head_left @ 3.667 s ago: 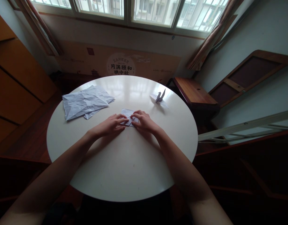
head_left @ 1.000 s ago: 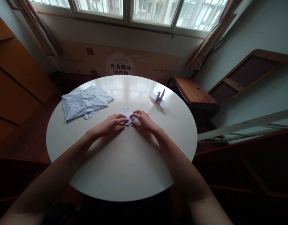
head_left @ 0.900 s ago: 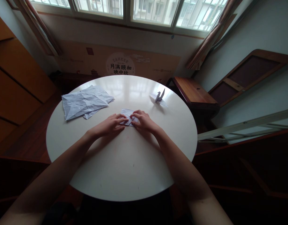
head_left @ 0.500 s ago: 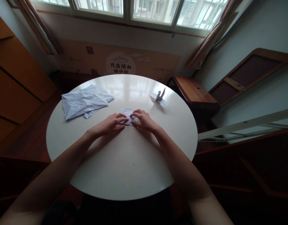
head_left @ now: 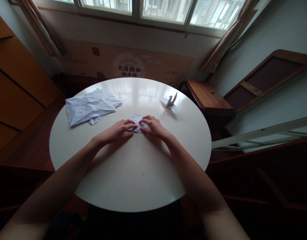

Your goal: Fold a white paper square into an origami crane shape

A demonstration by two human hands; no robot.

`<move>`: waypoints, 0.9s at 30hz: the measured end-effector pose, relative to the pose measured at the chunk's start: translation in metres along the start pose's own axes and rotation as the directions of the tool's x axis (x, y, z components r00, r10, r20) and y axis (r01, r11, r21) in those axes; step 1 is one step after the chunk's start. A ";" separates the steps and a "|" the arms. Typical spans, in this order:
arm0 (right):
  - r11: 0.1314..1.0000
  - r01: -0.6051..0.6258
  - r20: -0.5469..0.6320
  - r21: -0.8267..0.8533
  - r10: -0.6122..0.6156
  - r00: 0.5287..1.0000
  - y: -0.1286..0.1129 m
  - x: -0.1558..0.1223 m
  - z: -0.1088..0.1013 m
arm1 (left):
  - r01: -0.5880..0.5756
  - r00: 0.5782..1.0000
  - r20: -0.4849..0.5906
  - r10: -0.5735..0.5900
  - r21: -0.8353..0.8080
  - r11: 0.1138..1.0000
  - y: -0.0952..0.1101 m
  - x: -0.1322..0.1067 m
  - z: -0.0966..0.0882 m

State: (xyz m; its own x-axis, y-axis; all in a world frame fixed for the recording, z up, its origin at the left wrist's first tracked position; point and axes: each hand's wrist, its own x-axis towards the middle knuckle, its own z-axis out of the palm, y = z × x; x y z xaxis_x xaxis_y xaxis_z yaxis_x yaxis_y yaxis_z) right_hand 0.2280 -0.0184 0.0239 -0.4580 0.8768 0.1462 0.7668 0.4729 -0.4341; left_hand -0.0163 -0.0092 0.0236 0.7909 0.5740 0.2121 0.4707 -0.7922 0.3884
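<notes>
A small folded sheet of white paper (head_left: 135, 117) lies flat near the middle of the round white table (head_left: 133, 166). From the left, my left hand (head_left: 121, 128) has its bent fingers and thumb on the paper's left side. My right hand (head_left: 153, 126) grips the right side, its curled fingertips close to the centre of the sheet. Both hands partly cover the paper, so its exact folds are hard to make out. Farther back on the right stands a folded paper crane (head_left: 169, 102) with its wings spread.
Creased, unfolded paper sheets (head_left: 93, 107) lie overlapping at the table's left. Beyond the table's right edge is a wooden bench or stool (head_left: 209, 96). A printed cardboard panel (head_left: 81, 56) stands under the window (head_left: 163, 10).
Both hands stay on the folded paper with hardly any movement of the fingers. The whole view has shifted very slightly.
</notes>
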 end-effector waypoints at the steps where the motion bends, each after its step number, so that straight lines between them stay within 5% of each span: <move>1: 1.000 0.001 -0.001 0.002 -0.001 1.000 0.000 0.000 0.000 | -0.001 1.000 0.001 0.001 0.002 1.000 0.000 0.000 0.000; 27: 1.000 -0.010 0.013 0.008 0.010 1.000 -0.002 0.000 -0.002 | -0.010 1.000 0.010 0.010 0.021 1.000 0.000 -0.001 -0.001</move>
State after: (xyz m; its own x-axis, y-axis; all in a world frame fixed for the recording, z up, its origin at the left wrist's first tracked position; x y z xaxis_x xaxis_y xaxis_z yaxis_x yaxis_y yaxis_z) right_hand 0.2275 -0.0195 0.0266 -0.4563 0.8803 0.1298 0.7678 0.4632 -0.4426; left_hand -0.0169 -0.0097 0.0242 0.7996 0.5637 0.2070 0.4705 -0.8022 0.3675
